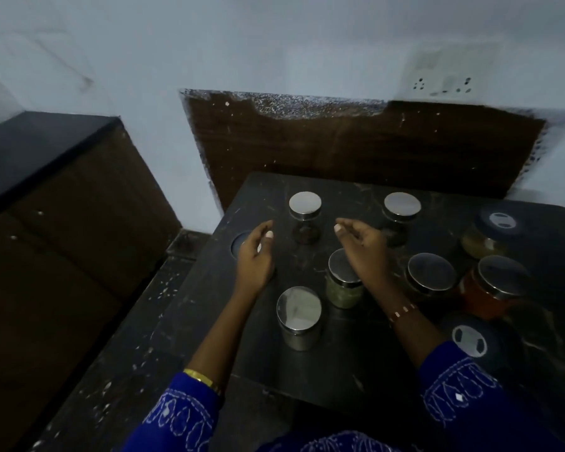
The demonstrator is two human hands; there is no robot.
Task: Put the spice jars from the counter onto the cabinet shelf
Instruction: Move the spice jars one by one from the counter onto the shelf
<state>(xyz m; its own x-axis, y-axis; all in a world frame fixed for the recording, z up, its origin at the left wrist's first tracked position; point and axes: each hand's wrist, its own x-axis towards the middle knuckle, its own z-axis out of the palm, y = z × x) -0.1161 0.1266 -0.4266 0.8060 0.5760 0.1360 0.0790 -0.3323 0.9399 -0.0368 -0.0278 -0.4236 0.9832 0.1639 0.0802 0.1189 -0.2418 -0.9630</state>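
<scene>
Your left hand [254, 256] hovers over the dark stone bench [340, 360] at the frame's centre, its grip loose: fingers relaxed, thumb apart, holding nothing. Your right hand [361, 244] hangs just right of it, fingers lightly curled, also holding nothing. Between the two hands, slightly higher in the frame, stands a clear glass jar with a flat steel lid and dark contents [305, 216]. A second steel-lidded glass jar [400, 216] stands further right at the same height. Below your right hand sits a glass jar of green spice [343, 282], partly covered by the wrist. Lower centre stands an all-steel canister [299, 316]. To the right cluster a steel-lidded jar [431, 275], a jar of orange-red spice [496, 288], a black-lidded jar with yellowish contents [490, 236] and another black-lidded container [470, 340]. A dark wooden cabinet [62, 223] fills the left of the frame.
</scene>
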